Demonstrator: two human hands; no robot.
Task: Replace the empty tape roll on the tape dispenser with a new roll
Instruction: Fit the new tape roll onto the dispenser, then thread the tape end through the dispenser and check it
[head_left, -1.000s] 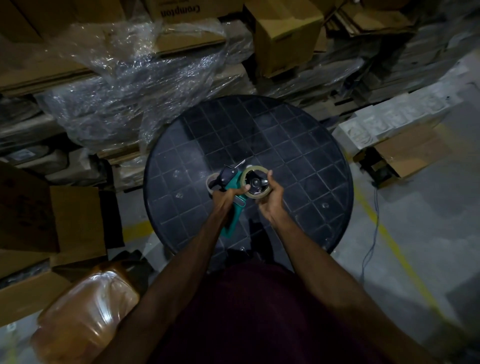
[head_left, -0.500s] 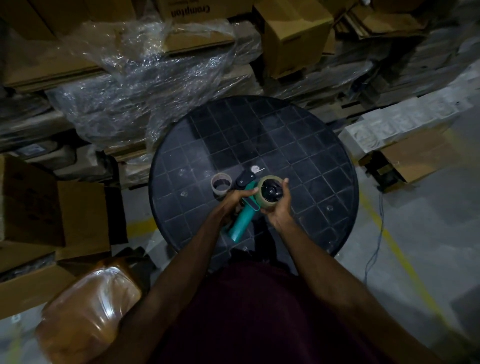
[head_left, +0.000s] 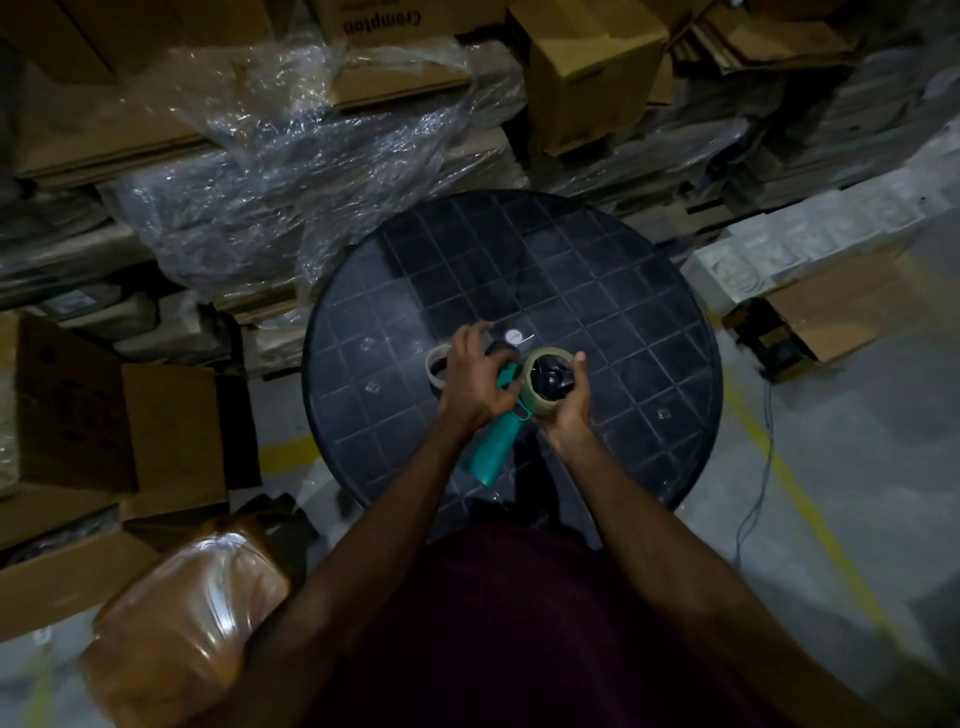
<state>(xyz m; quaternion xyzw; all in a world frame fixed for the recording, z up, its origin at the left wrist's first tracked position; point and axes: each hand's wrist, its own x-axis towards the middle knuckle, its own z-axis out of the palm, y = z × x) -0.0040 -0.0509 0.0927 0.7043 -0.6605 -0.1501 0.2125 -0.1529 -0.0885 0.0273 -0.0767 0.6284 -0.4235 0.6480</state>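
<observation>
A teal tape dispenser (head_left: 493, 447) is held over the round black table (head_left: 597, 291), handle pointing toward me. A new tape roll (head_left: 535, 405) sits on its black hub. My right hand (head_left: 569, 410) cups the roll from the right and below. My left hand (head_left: 472, 382) grips the dispenser's head, with the upper fingers spread. The empty tape core (head_left: 435, 364) lies on the table, partly hidden behind my left hand.
A small white disc (head_left: 514, 335) lies on the table beyond the hands. Cardboard boxes (head_left: 592, 67) and crumpled plastic wrap (head_left: 291, 156) crowd the far side. An open box (head_left: 130, 431) and a wrapped brown bundle (head_left: 182, 613) sit at left. A cable (head_left: 763, 467) runs along the floor at right.
The dispenser has tilted so the roll's hub faces up more. My left hand has shifted up over the dispenser's head and now partly covers the empty core.
</observation>
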